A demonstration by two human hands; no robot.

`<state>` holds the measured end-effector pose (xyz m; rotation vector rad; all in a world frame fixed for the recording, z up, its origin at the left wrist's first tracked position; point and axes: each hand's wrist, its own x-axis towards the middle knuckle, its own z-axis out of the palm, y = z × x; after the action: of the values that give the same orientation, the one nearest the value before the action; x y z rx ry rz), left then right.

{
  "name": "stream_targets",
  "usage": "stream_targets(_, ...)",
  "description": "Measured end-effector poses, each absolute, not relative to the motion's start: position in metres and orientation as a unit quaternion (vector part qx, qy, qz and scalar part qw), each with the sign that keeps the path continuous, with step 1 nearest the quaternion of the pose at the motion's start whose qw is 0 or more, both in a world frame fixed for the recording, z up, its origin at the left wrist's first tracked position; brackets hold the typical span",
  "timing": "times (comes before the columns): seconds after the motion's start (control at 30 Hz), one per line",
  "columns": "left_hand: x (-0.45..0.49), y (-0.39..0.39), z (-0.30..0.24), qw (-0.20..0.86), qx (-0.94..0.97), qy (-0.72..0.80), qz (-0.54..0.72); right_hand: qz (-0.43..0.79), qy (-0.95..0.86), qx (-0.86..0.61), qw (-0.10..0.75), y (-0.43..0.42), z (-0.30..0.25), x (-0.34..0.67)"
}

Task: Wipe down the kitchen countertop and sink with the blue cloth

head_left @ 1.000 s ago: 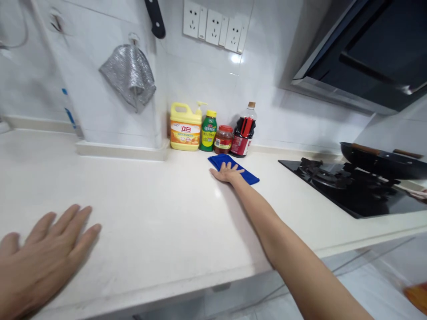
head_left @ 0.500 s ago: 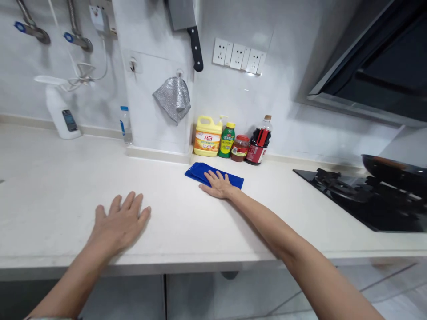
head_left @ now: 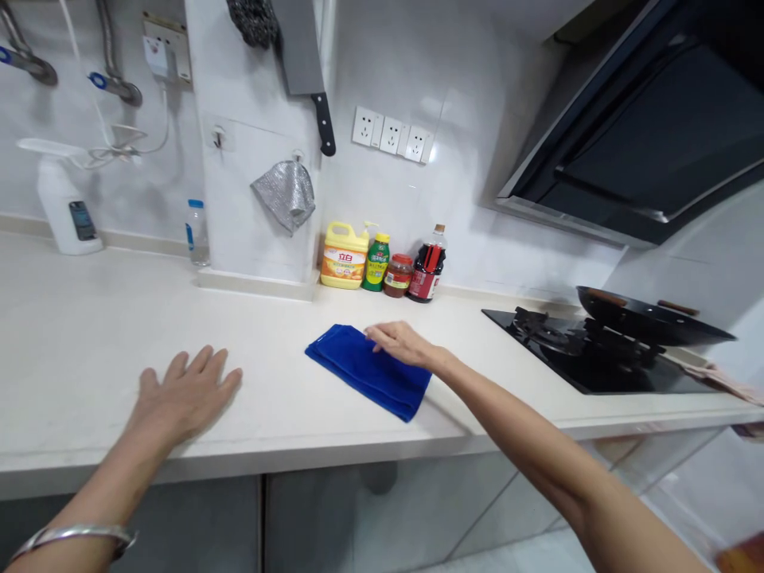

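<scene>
My left hand (head_left: 182, 398) lies flat on the white countertop (head_left: 256, 366) with its fingers spread, holding nothing; a silver bangle is on that wrist. A blue cloth (head_left: 358, 368) lies folded in layers on the counter, in front of the bottles. Over the cloth's back right part is my right hand (head_left: 401, 342), palm down, its fingers loosely bent and pointing left. No part of the cloth shows gripped in them. Whether the fingertips touch the cloth is hard to see.
Behind the cloth stand a yellow detergent jug (head_left: 344, 259), a green bottle (head_left: 376, 263), a red-lidded jar (head_left: 398, 276) and a dark sauce bottle (head_left: 427, 267). A gas stove (head_left: 567, 358) with a wok (head_left: 650, 316) is right. A cleaver (head_left: 303, 64) hangs on the wall.
The blue cloth has come nearer the counter's front edge and shows more of its surface. My right hand has gone from flat on it to bent fingers above it. The view has shifted right.
</scene>
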<state>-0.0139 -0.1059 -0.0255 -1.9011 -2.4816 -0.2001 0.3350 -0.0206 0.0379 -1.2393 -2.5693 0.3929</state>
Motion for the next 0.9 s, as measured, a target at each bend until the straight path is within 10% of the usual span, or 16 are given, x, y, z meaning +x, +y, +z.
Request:
stream_targets(0.3,-0.017,-0.107,-0.028,-0.002,-0.608,-0.793,-0.037,0.097,-0.965,-0.226,0.091,0.007,-0.017,0.337)
stream_targets(0.9,-0.021,-0.101,-0.027,0.009,-0.609,-0.792,-0.036,0.017,-0.680,-0.730,0.060,0.006,-0.029,0.572)
